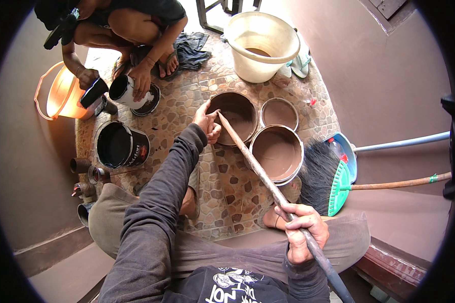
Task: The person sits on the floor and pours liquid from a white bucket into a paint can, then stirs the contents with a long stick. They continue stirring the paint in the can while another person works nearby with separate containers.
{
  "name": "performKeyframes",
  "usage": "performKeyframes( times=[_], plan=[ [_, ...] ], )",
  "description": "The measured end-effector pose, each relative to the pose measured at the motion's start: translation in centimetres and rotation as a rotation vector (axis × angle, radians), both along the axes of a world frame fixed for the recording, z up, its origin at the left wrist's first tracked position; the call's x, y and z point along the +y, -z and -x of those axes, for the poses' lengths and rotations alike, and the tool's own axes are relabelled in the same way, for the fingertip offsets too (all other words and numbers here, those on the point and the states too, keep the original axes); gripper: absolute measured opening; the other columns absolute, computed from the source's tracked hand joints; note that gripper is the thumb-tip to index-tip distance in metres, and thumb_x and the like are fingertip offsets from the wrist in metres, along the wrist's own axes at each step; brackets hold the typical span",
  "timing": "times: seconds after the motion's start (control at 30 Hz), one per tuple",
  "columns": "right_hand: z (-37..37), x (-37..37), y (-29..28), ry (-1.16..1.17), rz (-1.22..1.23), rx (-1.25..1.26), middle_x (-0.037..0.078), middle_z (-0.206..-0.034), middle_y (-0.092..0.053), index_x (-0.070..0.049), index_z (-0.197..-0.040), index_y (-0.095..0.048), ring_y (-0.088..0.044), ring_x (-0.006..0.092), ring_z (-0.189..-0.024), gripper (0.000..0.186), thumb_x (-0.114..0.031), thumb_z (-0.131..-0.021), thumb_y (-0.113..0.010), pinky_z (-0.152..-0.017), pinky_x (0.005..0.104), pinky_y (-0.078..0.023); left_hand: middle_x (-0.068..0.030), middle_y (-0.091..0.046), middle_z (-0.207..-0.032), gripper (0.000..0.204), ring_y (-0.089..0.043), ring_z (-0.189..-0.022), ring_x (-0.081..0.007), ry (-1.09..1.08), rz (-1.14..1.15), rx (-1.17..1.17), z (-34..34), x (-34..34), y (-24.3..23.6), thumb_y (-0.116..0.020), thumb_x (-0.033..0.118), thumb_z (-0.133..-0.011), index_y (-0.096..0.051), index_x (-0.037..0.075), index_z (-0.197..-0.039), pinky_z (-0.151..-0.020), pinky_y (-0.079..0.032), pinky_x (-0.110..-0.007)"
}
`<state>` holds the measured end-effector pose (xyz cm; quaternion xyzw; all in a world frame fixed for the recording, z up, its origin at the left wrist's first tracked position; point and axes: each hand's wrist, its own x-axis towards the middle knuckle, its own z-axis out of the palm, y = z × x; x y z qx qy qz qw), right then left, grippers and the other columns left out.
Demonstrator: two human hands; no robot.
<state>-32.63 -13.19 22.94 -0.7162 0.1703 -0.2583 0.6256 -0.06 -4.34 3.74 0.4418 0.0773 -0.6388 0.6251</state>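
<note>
My right hand [304,231] is wrapped round the lower part of a long paint-smeared wooden stick [260,172]. The stick slants up and left, and its tip lies over the large bucket of brown paint [241,113]. Beside that tip and the bucket's left rim is my left hand [207,123], fingers curled in. What it grips is hard to make out. Close to the stick stand a second bucket of brown paint [278,153] and a smaller tub of brown paint [279,113].
Far left, a crouching person holds a white pot [131,91] and a black container [93,93]. An orange bucket [65,93] and black paint bucket [119,146] stand nearby. A cream tub [260,65] is far. Right lie a green broom [340,187] and blue dustpan [346,151].
</note>
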Motion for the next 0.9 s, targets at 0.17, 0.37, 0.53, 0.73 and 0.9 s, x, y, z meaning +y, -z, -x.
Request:
performKeyframes(
  times=[0.17, 0.37, 0.53, 0.73, 0.9],
  plan=[
    [-0.2, -0.2, 0.7, 0.025, -0.083, -0.017, 0.029, -0.099, -0.056, 0.006, -0.079, -0.053, -0.062, 0.0335, -0.089, 0.011, -0.004, -0.074, -0.051, -0.083, 0.0415, -0.052, -0.005, -0.039, -0.043, 0.08, -0.027, -0.031, -0.0163, -0.019, -0.112, -0.035, 0.3, -0.3, -0.5, -0.022, 0.075, -0.08, -0.022, 0.023, -0.141, -0.032, -0.02, -0.029],
    [-1.7, -0.3, 2.6, 0.065, -0.069, 0.004, 0.023, -0.098, -0.061, 0.004, -0.078, -0.058, -0.064, 0.0246, -0.086, 0.007, 0.003, -0.074, -0.053, -0.079, 0.032, -0.052, -0.0045, -0.038, -0.043, 0.084, -0.026, -0.031, -0.0154, 0.005, -0.149, -0.054, 0.5, -0.1, -0.6, -0.023, 0.072, -0.081, -0.019, 0.017, -0.144, -0.032, -0.021, -0.029],
    [-2.3, -0.7, 3.5, -0.037, 0.119, 0.015, 0.025, -0.101, -0.06, 0.004, -0.08, -0.056, -0.063, 0.0273, -0.089, 0.005, 0.001, -0.075, -0.055, -0.081, 0.0349, -0.051, -0.0038, -0.039, -0.042, 0.071, -0.028, -0.03, -0.0144, -0.107, -0.297, -0.228, 0.8, 0.0, -0.2, -0.031, 0.06, -0.085, -0.034, 0.014, -0.139, -0.032, -0.025, -0.029],
    [-2.5, -1.1, 3.7, 0.05, -0.015, 0.0, 0.022, -0.102, -0.06, 0.004, -0.08, -0.059, -0.062, 0.025, -0.092, 0.006, 0.005, -0.075, -0.057, -0.084, 0.0325, -0.05, -0.0037, -0.045, -0.05, 0.072, -0.043, -0.042, -0.0131, 0.035, -0.08, -1.308, 4.9, -0.2, -1.5, -0.052, 0.009, -0.065, -0.038, 0.01, -0.136, -0.045, -0.039, -0.027],
    [-2.8, -1.3, 3.9, 0.11, -0.183, -0.074, 0.024, -0.105, -0.058, 0.005, -0.08, -0.056, -0.061, 0.0269, -0.095, 0.005, 0.004, -0.075, -0.054, -0.086, 0.0351, -0.049, -0.0108, -0.05, -0.05, 0.093, -0.056, -0.046, -0.0249, 0.316, 0.057, -1.545, 8.6, 0.0, -4.3, -0.056, 0.013, -0.056, -0.022, 0.014, -0.143, -0.049, -0.047, -0.035]
  ],
)
